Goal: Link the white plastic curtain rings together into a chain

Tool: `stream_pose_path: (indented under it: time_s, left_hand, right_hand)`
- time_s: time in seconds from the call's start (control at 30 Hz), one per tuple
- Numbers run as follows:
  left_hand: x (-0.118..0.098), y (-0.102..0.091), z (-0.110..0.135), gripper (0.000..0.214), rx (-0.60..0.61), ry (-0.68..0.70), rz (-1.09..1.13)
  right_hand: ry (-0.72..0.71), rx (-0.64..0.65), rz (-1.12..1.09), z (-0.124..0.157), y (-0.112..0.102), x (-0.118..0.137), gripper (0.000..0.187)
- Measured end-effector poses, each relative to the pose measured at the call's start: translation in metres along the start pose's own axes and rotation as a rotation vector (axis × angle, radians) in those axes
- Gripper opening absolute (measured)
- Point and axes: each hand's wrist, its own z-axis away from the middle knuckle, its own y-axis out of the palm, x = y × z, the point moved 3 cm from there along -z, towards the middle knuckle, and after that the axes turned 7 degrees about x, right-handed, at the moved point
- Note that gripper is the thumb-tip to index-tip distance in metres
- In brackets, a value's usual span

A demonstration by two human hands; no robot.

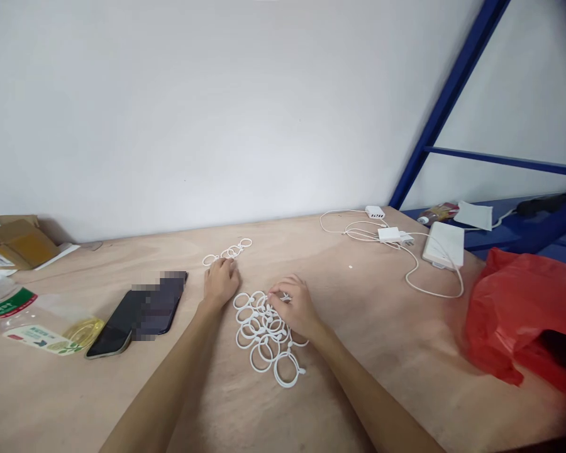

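Left hand (221,283) sits curled against the end of a short chain of white plastic rings (229,253) on the plywood surface (372,321); cannot tell if it's gripping. Right hand (295,306) is pinched closed on the top edge of a larger pile of white rings (264,336), which lies just beside the left hand, nearer the person.
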Motion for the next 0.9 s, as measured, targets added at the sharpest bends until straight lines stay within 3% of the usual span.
stream_pose_path:
  time_s: [0.1,0.23,0.4,0.47,0.57,0.67,0.77,0.9]
  left_hand:
    - [0.01,-0.008,-0.002,0.048,-0.041,-0.081,-0.033]
    - [0.019,-0.015,-0.001,0.043,-0.013,-0.125,-0.058]
    - [0.002,-0.02,0.02,0.04,-0.032,-0.084,-0.021]
    - [-0.015,-0.02,0.035,0.034,-0.035,-0.021,0.079]
    - [-0.042,-0.019,0.061,0.027,-0.068,0.027,0.678]
    - [-0.062,-0.016,0.08,0.03,-0.042,0.01,1.042]
    - [-0.069,-0.015,0.088,0.032,-0.048,-0.008,1.172]
    - [-0.062,-0.017,0.089,0.04,-0.112,0.048,1.066]
  right_hand:
    - [-0.002,-0.026,-0.004,0.0,-0.001,-0.001,0.013]
    - [0.003,-0.035,0.02,-0.001,-0.002,-0.002,0.014]
    - [0.012,-0.093,0.036,-0.002,-0.003,-0.005,0.014]
    - [0.025,-0.111,0.005,-0.002,-0.004,-0.005,0.012]
    - [0.067,-0.109,-0.129,-0.002,-0.004,-0.002,0.015]
    - [0.121,-0.078,-0.293,-0.003,-0.003,0.001,0.019]
    - [0.155,-0.069,-0.4,-0.004,-0.002,0.001,0.015]
    - [0.183,-0.022,-0.556,-0.005,-0.001,-0.003,0.015]
